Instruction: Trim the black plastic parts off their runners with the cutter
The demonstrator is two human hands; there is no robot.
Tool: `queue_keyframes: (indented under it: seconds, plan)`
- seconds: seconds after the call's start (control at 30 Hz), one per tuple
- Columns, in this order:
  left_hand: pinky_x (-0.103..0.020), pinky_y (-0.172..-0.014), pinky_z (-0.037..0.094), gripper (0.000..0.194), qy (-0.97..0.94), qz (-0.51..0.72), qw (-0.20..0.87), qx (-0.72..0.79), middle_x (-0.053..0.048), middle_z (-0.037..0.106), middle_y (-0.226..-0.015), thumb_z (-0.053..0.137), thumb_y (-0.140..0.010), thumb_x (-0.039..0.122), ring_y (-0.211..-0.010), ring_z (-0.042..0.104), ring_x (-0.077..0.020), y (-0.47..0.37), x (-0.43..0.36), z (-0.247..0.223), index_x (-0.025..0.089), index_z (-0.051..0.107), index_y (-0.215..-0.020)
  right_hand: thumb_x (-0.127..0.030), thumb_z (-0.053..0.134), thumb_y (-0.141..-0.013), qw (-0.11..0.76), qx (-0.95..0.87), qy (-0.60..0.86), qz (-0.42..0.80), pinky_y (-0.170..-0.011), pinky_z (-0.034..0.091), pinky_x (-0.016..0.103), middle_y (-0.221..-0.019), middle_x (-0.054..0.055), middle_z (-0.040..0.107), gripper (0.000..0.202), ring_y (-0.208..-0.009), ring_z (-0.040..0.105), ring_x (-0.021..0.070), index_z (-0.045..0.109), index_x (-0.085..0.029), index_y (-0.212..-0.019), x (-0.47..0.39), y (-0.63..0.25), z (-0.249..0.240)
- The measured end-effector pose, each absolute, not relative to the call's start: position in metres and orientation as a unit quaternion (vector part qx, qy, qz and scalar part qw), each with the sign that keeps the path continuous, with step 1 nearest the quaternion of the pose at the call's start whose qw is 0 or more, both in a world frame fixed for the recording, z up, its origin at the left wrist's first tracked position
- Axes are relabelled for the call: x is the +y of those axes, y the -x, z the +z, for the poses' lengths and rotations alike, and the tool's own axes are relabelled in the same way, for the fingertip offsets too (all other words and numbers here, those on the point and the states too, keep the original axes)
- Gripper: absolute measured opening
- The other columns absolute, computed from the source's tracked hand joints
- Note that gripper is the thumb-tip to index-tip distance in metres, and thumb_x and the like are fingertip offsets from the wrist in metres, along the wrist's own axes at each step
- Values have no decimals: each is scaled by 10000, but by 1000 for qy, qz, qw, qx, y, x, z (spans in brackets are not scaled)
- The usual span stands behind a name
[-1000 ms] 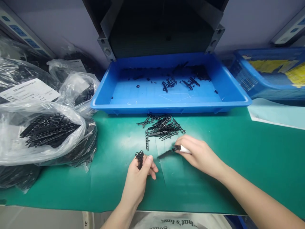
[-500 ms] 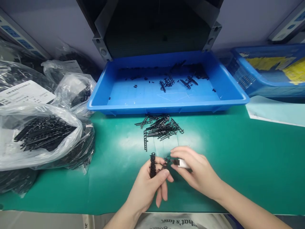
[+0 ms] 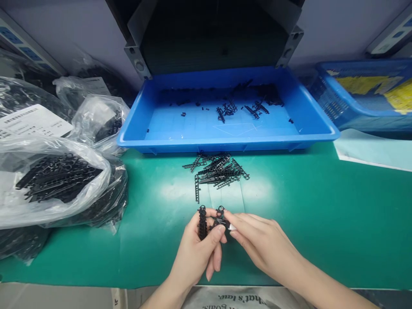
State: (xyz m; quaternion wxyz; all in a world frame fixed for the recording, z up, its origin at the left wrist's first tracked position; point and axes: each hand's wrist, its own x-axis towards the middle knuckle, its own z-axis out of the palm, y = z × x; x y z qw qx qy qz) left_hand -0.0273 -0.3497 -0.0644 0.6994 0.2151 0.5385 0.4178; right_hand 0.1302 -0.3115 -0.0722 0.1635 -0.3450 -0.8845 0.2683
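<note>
My left hand [image 3: 199,246] is closed on black plastic strips. One stack of them [image 3: 202,223] stands up between thumb and forefinger, and another black piece with rings at its end [image 3: 220,211] sticks out by the thumb tip. My right hand [image 3: 264,238] is closed on a small white tool with a dark tip [image 3: 231,226], mostly covered by the fingers. Its tip meets the black piece at my left thumb. Just beyond both hands, a pile of black ladder-shaped plastic strips [image 3: 222,171] lies on the green mat [image 3: 154,253].
A blue tray [image 3: 225,143] with scattered black pieces stands behind the pile. Clear plastic bags of black parts [image 3: 61,180] crowd the left side. At right are a blue basket [image 3: 363,111] with yellow contents and a pale sheet [image 3: 376,148].
My right hand has moved left against my left hand, bringing the white tool to the black piece. More of the tool is now hidden. The stack in my left hand has shifted slightly left.
</note>
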Motion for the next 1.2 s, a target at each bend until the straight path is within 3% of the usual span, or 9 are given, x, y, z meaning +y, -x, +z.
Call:
queue_keyframes:
  seconds: [0.27,0.5,0.8,0.97,1.1,1.2]
  plan:
    - [-87,-246,180,302,-236,408,689,551,85,444,-365,554,-773,423,-220,280,-21,26,-354,-64,169,417,-863,-186,311,-917,181,-880,360,253,-547,476,280,-952,35,644,330,-743,596,166,458,-152,-1210,-317,-128,-68]
    - [-115,-243,170,340,-230,445,643,580,81,472,-526,575,-756,420,-227,268,-3,24,-357,-78,180,439,-954,-183,333,-913,201,-876,375,227,-525,469,258,-925,42,655,306,-695,600,160,490,-146,-1172,-321,-123,-71]
    - [-112,-254,166,266,-209,442,653,578,92,447,-478,511,-799,404,-233,250,-10,18,-356,-69,183,392,-886,-191,315,-919,238,-870,394,178,-514,442,234,-847,56,651,304,-672,603,149,490,-129,-1160,-321,-117,-79]
    - [-132,-316,225,277,-228,437,634,596,85,394,-417,520,-783,428,-323,283,-45,23,-357,-69,190,380,-763,-315,392,-897,203,-870,424,147,-513,432,250,-858,67,628,303,-678,604,171,526,-139,-1105,-286,-116,-72]
    - [-148,-385,227,242,-226,441,615,613,87,352,-400,521,-777,398,-374,254,-54,25,-359,-70,178,434,-823,-246,510,-826,124,-871,458,126,-498,414,273,-971,70,578,217,-655,591,187,563,-183,-1027,-248,-108,-70]
    - [-169,-393,222,253,-240,429,618,614,76,349,-399,536,-767,404,-382,264,-63,27,-360,-71,159,482,-800,-212,488,-825,116,-877,446,137,-469,389,271,-945,73,568,149,-615,575,184,580,-185,-939,-232,-102,-72]
